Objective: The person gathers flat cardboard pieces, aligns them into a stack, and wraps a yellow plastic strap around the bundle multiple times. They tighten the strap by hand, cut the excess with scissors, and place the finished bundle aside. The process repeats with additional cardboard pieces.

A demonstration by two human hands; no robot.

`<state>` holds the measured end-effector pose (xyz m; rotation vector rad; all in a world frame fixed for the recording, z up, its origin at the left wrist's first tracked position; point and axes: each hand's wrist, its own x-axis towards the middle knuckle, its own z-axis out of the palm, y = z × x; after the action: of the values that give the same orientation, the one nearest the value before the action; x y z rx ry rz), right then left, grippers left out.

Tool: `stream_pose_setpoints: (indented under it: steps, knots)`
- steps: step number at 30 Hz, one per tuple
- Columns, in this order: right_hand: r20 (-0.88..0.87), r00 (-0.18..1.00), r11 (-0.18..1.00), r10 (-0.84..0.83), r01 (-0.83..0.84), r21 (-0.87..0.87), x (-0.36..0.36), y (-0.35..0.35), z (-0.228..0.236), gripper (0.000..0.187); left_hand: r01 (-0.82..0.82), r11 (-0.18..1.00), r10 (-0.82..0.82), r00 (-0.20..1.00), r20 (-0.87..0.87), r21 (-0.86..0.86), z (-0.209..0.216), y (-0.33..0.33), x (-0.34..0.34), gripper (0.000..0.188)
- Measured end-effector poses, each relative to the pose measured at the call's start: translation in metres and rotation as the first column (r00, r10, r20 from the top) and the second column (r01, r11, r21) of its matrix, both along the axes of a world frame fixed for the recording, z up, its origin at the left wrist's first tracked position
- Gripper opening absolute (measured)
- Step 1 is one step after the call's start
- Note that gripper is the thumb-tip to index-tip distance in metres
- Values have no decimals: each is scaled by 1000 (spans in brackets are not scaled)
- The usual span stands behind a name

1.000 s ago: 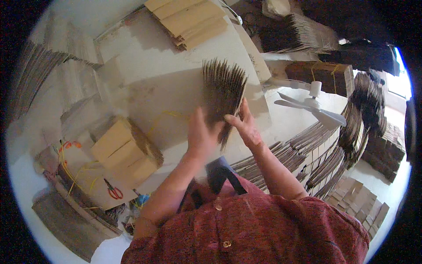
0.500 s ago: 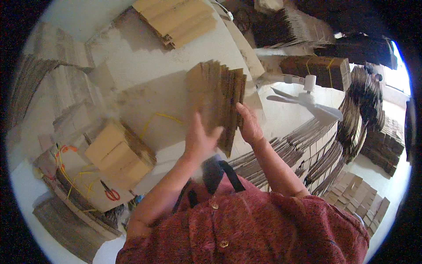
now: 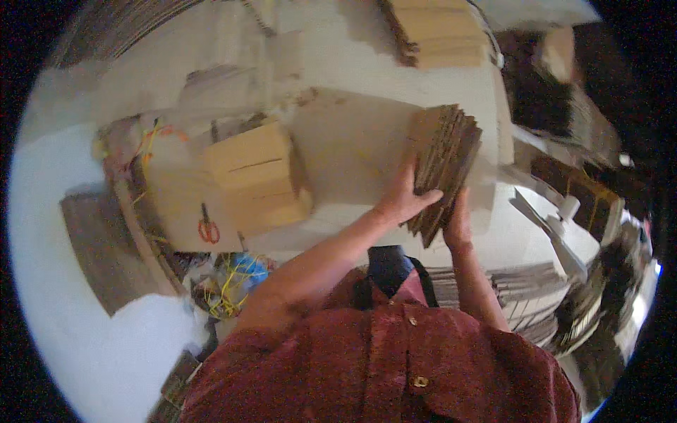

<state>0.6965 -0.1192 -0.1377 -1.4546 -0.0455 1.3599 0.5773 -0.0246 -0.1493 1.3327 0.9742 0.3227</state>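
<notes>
Between my two hands a bundle of flat brown cardboard pieces [image 3: 446,151] stands on edge, its layered edges facing up. My left hand [image 3: 407,197] grips its near left side, thumb laid across the edges. On the right side my right hand [image 3: 458,220] is wrapped against the bundle, its fingers partly hidden behind the cardboard. Left of the bundle, on the pale table [image 3: 338,201], sits a stack of folded cardboard [image 3: 254,176]. Scissors with red-orange handles [image 3: 208,229] lie left of that stack, near the table's front edge.
Another cardboard stack [image 3: 444,32] is at the far side of the table. A white fan [image 3: 560,225] stands to the right, near rows of stacked cardboard [image 3: 529,289]. Yellow straps [image 3: 229,289] hang in a tangle below the table's near edge. More cardboard sheets [image 3: 116,247] rest at left.
My view has swung left, so the scene sits farther right. My left thumb now lies across the bundle's edges, and the bundle's edges look closer together.
</notes>
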Motion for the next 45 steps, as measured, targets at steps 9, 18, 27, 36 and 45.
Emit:
stream_pose_setpoints:
  steps: [9, 18, 27, 36, 45]
  knots:
    - [669, 601, 824, 437, -566, -30, -90, 14, 89, 60, -297, 878, 438, 815, 379, -376, 60, -22, -126, 71]
    - [733, 132, 471, 667, -837, -279, -262, 68, 146, 67, -433, 496, 713, 698, 68, -752, 101, -2, -310, 51]
    - [822, -338, 515, 459, -653, -556, -360, 111, 85, 57, -391, 450, 784, 604, 146, -803, -7, 25, -384, 37]
    - [849, -428, 569, 310, -631, -526, -359, 130, 48, 54, -578, 803, 597, 779, -195, 146, -37, 12, -416, 31]
    - [853, -394, 638, 342, -569, -518, -356, 120, 25, 61, -623, 782, 616, 779, -115, -23, -212, 1, -451, 39]
